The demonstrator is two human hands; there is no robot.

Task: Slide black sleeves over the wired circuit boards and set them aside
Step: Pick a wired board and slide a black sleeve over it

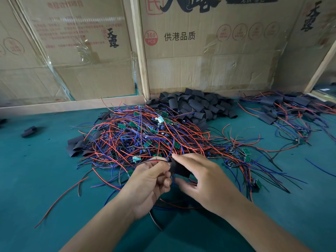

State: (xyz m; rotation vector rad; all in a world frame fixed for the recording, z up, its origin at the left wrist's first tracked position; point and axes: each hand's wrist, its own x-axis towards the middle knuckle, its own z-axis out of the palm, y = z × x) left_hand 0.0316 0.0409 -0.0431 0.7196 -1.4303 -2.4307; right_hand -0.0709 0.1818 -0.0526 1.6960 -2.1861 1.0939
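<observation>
Left hand (pixel 154 180) pinches wire ends; right hand (pixel 201 177) grips black sleeve (pixel 180 169) between hands, board hidden. Beyond hands: big unsleeved board pile (pixel 145 139), loose sleeves (pixel 196 104). Far right of right hand: smaller finished pile (pixel 287 110). Judged early. Cartons (pixel 209 42) read "供港品质", "360 PCS".

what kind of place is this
Probably a small, informal electronics assembly workshop: a big tangle of wired circuit boards on a green work surface, a heap of black sleeves behind it, and flattened cardboard boxes serving as walls.
</observation>
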